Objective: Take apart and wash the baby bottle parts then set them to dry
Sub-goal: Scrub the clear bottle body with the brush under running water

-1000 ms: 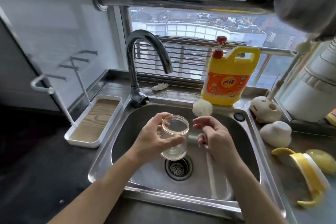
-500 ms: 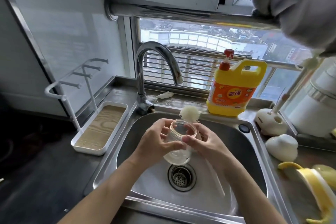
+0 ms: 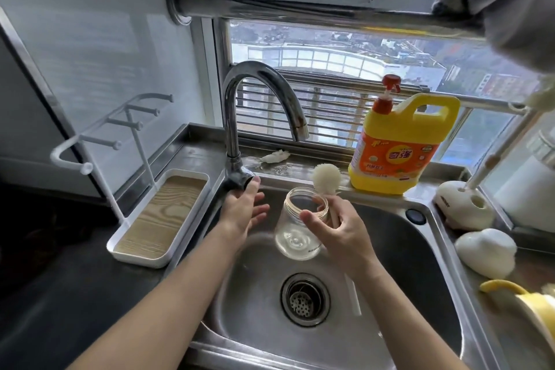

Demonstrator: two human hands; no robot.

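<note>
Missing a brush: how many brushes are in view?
2. One brush is in the right hand beside the bottle; the other brush stands in the white holder right of the sink. More may be hidden.

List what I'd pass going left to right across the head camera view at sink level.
White drying rack with its wood-grain tray → left hand by the faucet base → clear bottle → yellow detergent jug → white brush stand. The right hand and brush overlap the bottle, so I left them out.
</note>
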